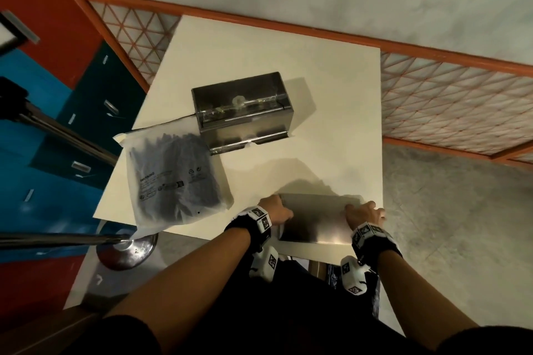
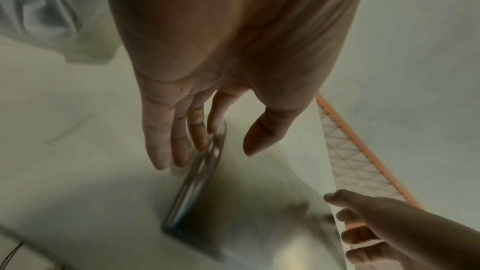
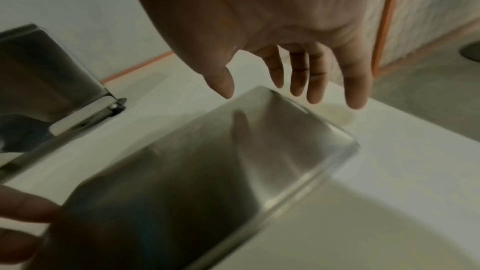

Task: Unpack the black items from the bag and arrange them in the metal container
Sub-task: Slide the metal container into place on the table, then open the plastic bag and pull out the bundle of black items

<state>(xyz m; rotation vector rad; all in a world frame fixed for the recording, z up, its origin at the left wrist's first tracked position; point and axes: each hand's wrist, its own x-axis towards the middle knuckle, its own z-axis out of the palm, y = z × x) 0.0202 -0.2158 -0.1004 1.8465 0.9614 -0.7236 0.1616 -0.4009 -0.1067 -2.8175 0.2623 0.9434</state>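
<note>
A frosted plastic bag (image 1: 176, 173) of black items lies at the left of the white table (image 1: 317, 81), partly over its edge; its corner (image 2: 46, 17) shows in the left wrist view. The open metal container (image 1: 242, 112) (image 3: 39, 69) stands mid-table, beyond the bag. A flat metal lid (image 1: 313, 219) (image 2: 259, 223) (image 3: 207, 171) lies at the table's near edge. My left hand (image 1: 277, 209) (image 2: 213, 151) touches the lid's left end with straight fingers, thumb apart above it. My right hand (image 1: 363, 213) (image 3: 270, 93) is at the lid's right end, its fingers extended.
Metal stand poles and a round base (image 1: 127, 251) sit left of the table, close under the overhanging bag. A blue cabinet (image 1: 57, 153) is further left. An orange-framed mesh railing (image 1: 447, 101) runs behind and right. Bare tabletop lies between the lid and the container.
</note>
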